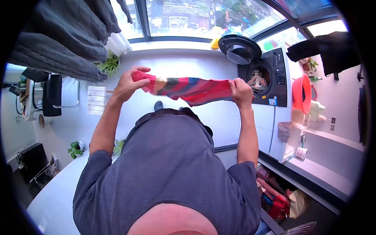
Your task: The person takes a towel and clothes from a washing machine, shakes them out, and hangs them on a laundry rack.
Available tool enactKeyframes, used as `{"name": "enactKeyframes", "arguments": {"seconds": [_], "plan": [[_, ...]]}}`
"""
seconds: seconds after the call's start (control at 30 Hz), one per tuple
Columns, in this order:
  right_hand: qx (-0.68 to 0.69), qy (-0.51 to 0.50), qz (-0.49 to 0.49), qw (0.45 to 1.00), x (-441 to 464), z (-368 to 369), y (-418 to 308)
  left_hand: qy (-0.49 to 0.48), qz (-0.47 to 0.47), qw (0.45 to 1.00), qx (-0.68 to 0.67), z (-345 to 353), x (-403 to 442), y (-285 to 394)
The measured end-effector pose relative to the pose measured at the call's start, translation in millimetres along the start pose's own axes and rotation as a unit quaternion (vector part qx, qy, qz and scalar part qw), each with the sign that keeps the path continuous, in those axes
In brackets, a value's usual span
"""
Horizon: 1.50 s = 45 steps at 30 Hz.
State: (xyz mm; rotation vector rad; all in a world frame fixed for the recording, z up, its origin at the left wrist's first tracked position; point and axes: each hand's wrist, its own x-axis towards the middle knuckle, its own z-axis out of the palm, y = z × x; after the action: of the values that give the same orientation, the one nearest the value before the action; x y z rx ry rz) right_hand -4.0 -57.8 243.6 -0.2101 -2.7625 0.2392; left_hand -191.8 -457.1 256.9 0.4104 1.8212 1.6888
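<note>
A striped cloth (196,89), mostly red and pink with green, blue and tan bands, is stretched sideways in front of my body. My left hand (131,83) grips its pink left end between thumb and fingers. At the other end, my right hand (241,93) is closed around the red corner. The cloth sags a little along its lower edge. To the right of my right hand, a dark washing machine (277,74) has its round door (239,49) open, with crumpled laundry (257,81) inside the drum.
Grey clothes (70,39) hang at the upper left, and a black garment (327,51) hangs at the upper right. A red basin (300,94) stands beyond the washer. Green plants (109,63) are on the left, below a wide window (203,17). Bags (280,205) lie at the lower right.
</note>
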Motion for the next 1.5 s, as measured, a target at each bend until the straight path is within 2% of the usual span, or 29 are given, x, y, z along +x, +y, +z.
{"name": "enactKeyframes", "arguments": {"seconds": [0.07,0.17,0.2,0.23,0.37,0.4,0.43,0.5,0.57,0.63,0.8,0.97,1.03,1.1,1.17,1.23,1.3,1.37,1.43,1.47,1.5], "plan": [[-0.010,-0.005,-0.008,1.000,10,-14,-1,0.003,0.063,0.994,0.094,-4,1,0],[-0.005,-0.014,-0.038,0.999,30,-31,4,0.045,0.121,0.987,0.092,-18,19,-20],[0.032,-0.055,-0.036,0.997,35,-38,6,0.053,0.127,0.985,0.100,-19,23,-18],[0.067,-0.091,-0.032,0.993,39,-46,8,0.063,0.110,0.991,0.034,-14,27,-15],[0.112,-0.221,0.009,0.969,43,-76,21,0.107,0.192,0.975,0.014,-8,45,-8],[0.108,-0.252,0.047,0.960,41,-82,25,0.103,0.204,0.973,-0.026,-3,45,-2],[0.107,-0.253,0.043,0.961,38,-85,32,0.107,0.204,0.973,-0.027,1,44,0],[0.105,-0.250,-0.027,0.962,28,-83,52,0.121,0.263,0.955,0.058,6,45,6],[0.088,-0.256,-0.019,0.963,21,-79,67,0.121,0.256,0.956,0.076,9,43,10],[0.063,-0.202,-0.008,0.977,15,-75,80,0.115,0.232,0.964,0.060,13,44,10],[0.155,-0.113,0.029,0.981,-2,-53,101,0.138,0.247,0.952,0.116,15,38,21],[0.205,-0.022,0.077,0.976,11,-72,74,0.171,0.250,0.945,0.121,-2,34,26],[0.214,-0.045,0.090,0.972,17,-81,73,0.205,0.234,0.928,0.205,-10,33,25],[0.280,-0.158,0.096,0.942,25,-93,71,0.209,0.233,0.924,0.220,-10,30,26],[0.322,-0.184,0.116,0.921,29,-105,66,0.203,0.217,0.942,0.158,-20,26,18],[0.407,-0.248,0.114,0.872,34,-118,64,0.201,0.194,0.953,0.117,-32,19,17],[0.431,-0.263,0.112,0.856,41,-123,69,0.122,0.174,0.977,-0.021,-43,20,18],[0.419,-0.275,0.061,0.863,64,-118,84,0.110,0.143,0.983,0.033,-46,44,35],[0.402,-0.241,0.106,0.877,94,-93,100,0.111,0.080,0.982,0.127,-39,82,60],[0.413,-0.242,0.175,0.861,104,-85,102,0.093,0.111,0.968,0.205,-39,108,61],[0.422,-0.236,0.240,0.842,112,-83,102,0.070,0.155,0.969,0.179,-27,112,67]]}}
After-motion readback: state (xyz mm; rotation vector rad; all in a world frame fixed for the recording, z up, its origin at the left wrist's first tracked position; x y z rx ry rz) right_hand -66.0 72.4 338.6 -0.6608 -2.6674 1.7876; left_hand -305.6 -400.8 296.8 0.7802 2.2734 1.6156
